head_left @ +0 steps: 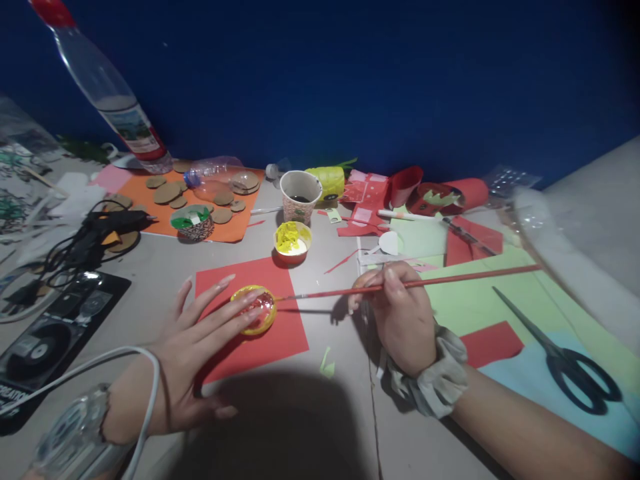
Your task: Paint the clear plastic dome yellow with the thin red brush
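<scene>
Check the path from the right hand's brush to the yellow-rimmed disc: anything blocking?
Nothing visible blocks the brush at the disc's right edge, where its tip is. Farther in, the left hand extends over the yellow-rimmed disc, partly covering it.

- red square (287, 327): smooth, matt paper
- yellow-rimmed disc (260, 330): glossy, wet-looking rim, shiny middle
- paintbrush (465, 275): smooth red-coated handle, metallic ferrule
- scrunchie (443, 380): matt, crinkled cloth
- scissors (554, 353): dark metal-looking blades, smooth plastic-looking handles
- tall bottle (93, 70): clear, glossy plastic
- brown discs (167, 193): matt cardboard
- printed cup (300, 208): paper-looking wall
</scene>
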A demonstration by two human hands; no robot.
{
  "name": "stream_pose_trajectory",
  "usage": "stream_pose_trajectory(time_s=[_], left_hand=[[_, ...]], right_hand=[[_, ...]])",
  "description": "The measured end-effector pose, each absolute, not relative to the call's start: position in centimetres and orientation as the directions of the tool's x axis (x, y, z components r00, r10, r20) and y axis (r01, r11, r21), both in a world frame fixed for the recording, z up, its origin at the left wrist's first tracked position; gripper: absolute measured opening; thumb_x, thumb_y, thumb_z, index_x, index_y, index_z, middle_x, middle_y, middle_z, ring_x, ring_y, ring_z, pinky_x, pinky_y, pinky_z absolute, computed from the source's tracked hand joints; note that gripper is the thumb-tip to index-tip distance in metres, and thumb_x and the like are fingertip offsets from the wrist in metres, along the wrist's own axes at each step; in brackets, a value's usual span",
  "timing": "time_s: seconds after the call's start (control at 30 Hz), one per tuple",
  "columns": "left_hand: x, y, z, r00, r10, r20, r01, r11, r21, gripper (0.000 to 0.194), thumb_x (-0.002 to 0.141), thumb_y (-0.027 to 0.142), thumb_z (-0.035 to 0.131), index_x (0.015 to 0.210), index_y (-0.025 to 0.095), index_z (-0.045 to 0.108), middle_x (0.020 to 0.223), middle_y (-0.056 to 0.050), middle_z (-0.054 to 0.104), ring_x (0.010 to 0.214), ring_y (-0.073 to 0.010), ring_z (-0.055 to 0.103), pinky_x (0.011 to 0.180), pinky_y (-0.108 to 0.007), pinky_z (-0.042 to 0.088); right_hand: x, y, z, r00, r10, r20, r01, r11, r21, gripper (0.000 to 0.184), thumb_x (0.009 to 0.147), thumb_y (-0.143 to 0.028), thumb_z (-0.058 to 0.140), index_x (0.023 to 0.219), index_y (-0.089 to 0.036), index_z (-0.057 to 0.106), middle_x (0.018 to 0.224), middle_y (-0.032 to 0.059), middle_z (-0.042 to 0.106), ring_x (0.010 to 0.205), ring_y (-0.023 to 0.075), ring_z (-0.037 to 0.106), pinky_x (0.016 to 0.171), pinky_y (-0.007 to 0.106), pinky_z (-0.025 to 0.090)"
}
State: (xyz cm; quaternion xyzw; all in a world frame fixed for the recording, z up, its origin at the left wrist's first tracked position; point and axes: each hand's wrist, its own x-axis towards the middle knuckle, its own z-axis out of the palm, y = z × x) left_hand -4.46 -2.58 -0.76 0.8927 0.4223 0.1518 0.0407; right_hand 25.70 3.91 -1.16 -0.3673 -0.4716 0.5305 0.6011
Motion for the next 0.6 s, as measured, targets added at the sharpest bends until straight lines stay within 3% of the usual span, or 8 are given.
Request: stream_pose_trajectory(time_s=[0.43,0.6], left_hand=[[-4.35,-2.60,-0.47,0.597,0.772,0.218,0.750,-0.633,0.189,0.091,0.084,0.082,0.034,0.156,0.028,0.022,0.153,-0.003,0.047,0.155,-0.0232,0.005,0.123,-0.045,-0.010],[-4.22,-2.52,-0.43,0.590,0.774,0.231,0.747,-0.632,0.208,0.091,0.083,0.082,0.035,0.155,0.028,0.025,0.154,-0.004,0.046,0.155,-0.0258,0.009,0.122,-0.044,-0.010]], right_hand=[[25.46,4.04,-1.00,-0.029,0.981,0.193,-0.337,0.173,-0.925,0.022,0.097,-0.032,0.057,0.079,-0.021,0.060,0.065,-0.0017,0.068,0.053,0.0127,0.062,0.051,0.025,0.053],[25.53,4.19,-1.00,-0.061,0.981,0.186,-0.354,0.153,-0.922,0.023,0.097,-0.032,0.057,0.077,-0.021,0.060,0.064,-0.0017,0.068,0.051,0.0121,0.062,0.049,0.025,0.053]])
